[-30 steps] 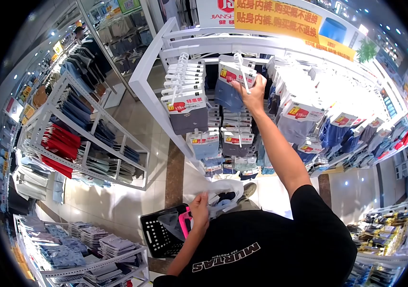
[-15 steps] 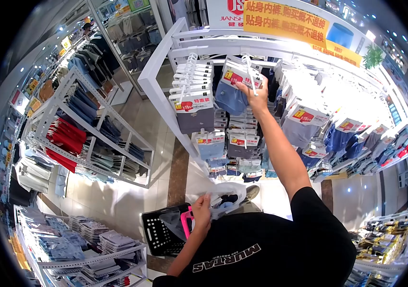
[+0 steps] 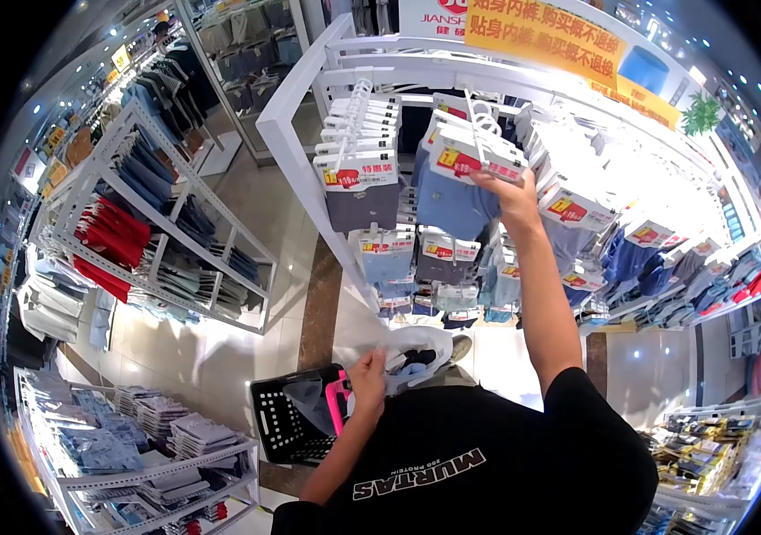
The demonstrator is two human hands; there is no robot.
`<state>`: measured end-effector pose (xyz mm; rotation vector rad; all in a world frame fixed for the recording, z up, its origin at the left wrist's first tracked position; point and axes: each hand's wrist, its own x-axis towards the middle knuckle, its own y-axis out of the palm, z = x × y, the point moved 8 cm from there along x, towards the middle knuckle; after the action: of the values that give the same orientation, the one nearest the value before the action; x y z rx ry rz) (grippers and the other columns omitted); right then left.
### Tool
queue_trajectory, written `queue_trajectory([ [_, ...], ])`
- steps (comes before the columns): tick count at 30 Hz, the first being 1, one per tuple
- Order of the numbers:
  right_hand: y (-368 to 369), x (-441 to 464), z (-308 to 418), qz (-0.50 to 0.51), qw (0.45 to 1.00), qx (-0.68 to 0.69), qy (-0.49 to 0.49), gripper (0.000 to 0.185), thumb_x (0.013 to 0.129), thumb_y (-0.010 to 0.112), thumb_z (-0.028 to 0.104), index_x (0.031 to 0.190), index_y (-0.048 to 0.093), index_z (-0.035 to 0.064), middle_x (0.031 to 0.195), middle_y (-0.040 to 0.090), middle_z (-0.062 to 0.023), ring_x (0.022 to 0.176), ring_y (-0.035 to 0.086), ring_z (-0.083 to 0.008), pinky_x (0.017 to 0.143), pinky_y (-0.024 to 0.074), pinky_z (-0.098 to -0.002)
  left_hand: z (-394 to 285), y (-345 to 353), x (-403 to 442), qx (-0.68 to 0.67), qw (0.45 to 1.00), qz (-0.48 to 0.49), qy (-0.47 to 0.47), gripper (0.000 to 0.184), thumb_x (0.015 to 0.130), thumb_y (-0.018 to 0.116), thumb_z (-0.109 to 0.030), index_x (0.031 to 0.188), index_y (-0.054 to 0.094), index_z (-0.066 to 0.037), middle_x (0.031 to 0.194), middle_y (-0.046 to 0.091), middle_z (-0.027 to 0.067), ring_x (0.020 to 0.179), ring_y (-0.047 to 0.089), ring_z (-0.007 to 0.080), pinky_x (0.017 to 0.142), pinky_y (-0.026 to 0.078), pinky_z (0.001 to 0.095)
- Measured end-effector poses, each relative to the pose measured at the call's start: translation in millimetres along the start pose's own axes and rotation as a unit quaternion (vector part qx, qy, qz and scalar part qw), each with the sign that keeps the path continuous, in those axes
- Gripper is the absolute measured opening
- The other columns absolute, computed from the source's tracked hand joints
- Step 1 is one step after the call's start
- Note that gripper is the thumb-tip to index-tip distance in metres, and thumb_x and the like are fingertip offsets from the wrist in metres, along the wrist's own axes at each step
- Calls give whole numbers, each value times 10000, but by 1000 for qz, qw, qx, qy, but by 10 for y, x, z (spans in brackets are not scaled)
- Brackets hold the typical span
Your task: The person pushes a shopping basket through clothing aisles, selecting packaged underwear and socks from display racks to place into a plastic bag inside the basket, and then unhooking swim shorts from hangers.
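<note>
My right hand (image 3: 516,198) grips the lower right corner of a white-carded blue garment pack (image 3: 459,203), which is tilted beside a hook on the white rack (image 3: 287,134). A second carded pack shows just behind it. My left hand (image 3: 367,379) is closed on the edge of a translucent plastic bag (image 3: 434,343) with dark and white items inside. Beside that hand are the pink handle (image 3: 336,401) and the black basket (image 3: 282,419), which hangs near my left forearm. Whether my fingers also hold the handle is hidden.
Grey packs (image 3: 361,203) hang left of my right hand, and more packs (image 3: 576,209) hang to its right. A slatted rack with red clothes (image 3: 111,241) stands at left. Folded packs (image 3: 100,446) fill a lower-left shelf. A yellow sign (image 3: 545,40) tops the rack.
The blue pack in my right hand has come closer and to the right, showing larger, with another pack visible behind it. My left hand and the basket have shifted slightly left.
</note>
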<state>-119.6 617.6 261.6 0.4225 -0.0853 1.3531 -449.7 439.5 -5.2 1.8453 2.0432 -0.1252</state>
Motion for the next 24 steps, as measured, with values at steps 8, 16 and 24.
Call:
queue_trajectory([
  [8, -213, -616, 67, 63, 997, -45, 29, 550, 690, 768, -5, 1209, 594, -52, 1072, 699, -132, 957, 686, -213, 845, 555, -336, 7, 59, 121, 18, 999, 25, 13, 269, 991, 640, -213, 1046, 708, 42, 892, 661, -5, 819, 542, 57, 725, 437, 223],
  [16, -89, -549, 57, 192, 980, 41, 8, 747, 604, 866, 66, 1279, 565, -42, 1167, 674, -121, 1053, 663, -236, 941, 518, -343, -315, 140, 139, 1, 999, 43, 9, 271, 997, 629, -205, 1101, 705, 34, 905, 668, -11, 803, 548, 43, 715, 444, 207],
  [24, 432, -1085, -764, 261, 953, -110, 103, 780, 534, 944, 74, 1224, 583, 36, 1087, 682, -35, 1017, 629, -135, 908, 520, -319, -510, 156, 221, -58, 997, 46, -19, 285, 1028, 582, -219, 1109, 690, 32, 942, 677, 2, 833, 570, 52, 751, 456, 208],
])
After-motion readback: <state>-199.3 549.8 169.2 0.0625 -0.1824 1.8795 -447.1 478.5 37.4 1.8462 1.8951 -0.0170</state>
